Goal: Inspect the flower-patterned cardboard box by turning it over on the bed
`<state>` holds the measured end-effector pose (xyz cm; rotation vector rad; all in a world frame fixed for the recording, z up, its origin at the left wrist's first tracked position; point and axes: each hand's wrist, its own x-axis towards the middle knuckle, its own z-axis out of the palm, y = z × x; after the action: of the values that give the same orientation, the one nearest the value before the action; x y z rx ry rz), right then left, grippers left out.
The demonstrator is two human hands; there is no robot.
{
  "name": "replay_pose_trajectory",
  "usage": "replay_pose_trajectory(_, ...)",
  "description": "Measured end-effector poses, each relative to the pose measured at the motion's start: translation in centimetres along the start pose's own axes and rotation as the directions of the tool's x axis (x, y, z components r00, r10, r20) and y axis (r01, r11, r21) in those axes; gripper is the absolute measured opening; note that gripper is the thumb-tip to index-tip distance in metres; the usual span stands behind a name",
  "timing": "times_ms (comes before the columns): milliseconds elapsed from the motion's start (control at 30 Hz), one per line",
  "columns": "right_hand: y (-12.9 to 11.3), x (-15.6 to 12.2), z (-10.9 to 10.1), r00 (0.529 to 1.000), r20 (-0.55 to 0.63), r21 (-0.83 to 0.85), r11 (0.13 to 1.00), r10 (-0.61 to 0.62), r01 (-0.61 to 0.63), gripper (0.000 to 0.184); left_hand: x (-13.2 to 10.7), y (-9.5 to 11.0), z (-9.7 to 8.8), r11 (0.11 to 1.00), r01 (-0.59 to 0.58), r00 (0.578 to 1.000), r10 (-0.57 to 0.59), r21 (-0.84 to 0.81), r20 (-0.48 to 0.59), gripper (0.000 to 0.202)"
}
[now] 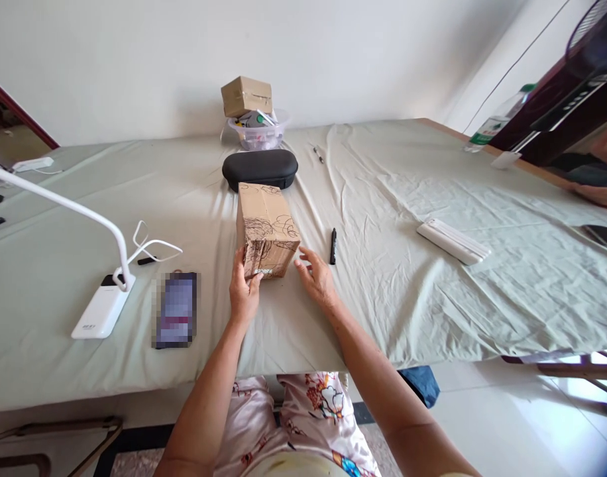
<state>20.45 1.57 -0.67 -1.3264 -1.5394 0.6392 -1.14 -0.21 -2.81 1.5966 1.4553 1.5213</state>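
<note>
A brown cardboard box (pixel 268 222) covered in black scribbles sits in front of me on the cloth-covered table. My left hand (pixel 244 291) grips its near left corner, with the thumb on the front face and the fingers along the side. Just off the box's right edge is my right hand (pixel 316 278), fingers apart and partly curled, holding nothing. To the right of that hand lies a black marker (pixel 333 246). Touching or close behind the box is a black zip case (pixel 260 167).
A phone (pixel 177 310) and a white power bank (pixel 103 307) with a lamp stem lie left. A white, bar-shaped object (pixel 453 241) rests right. Against the wall, another box (pixel 247 97) tops a clear basket (pixel 261 138). A pen (pixel 318 154) lies farther back.
</note>
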Motion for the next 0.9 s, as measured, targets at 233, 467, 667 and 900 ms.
replay_pose_trajectory(233,-0.2,0.1,-0.3,0.994,-0.031,0.29,0.953,0.106,-0.092,0.076,0.1,0.3,0.1,0.998,-0.065,0.998,0.066,0.025,-0.021,0.072)
replay_pose_trajectory(467,-1.8,-0.6,0.0,0.987,-0.099,0.148,0.979,-0.129,0.143,0.076,0.0,0.9,0.0,0.952,-0.258,0.963,0.266,0.162,-0.029,0.058)
replay_pose_trajectory(667,-0.8,0.0,0.4,0.995,-0.095,0.171,0.985,0.025,-0.009,0.053,0.3,1.4,-1.0,0.943,-0.284,0.941,0.309,0.17,-0.139,0.049)
replay_pose_trajectory(900,-1.3,-0.5,0.3,0.995,0.09,0.058,0.997,0.05,-0.055,0.042,0.5,1.0,-1.3,0.973,-0.204,0.946,0.224,0.107,-0.235,0.046)
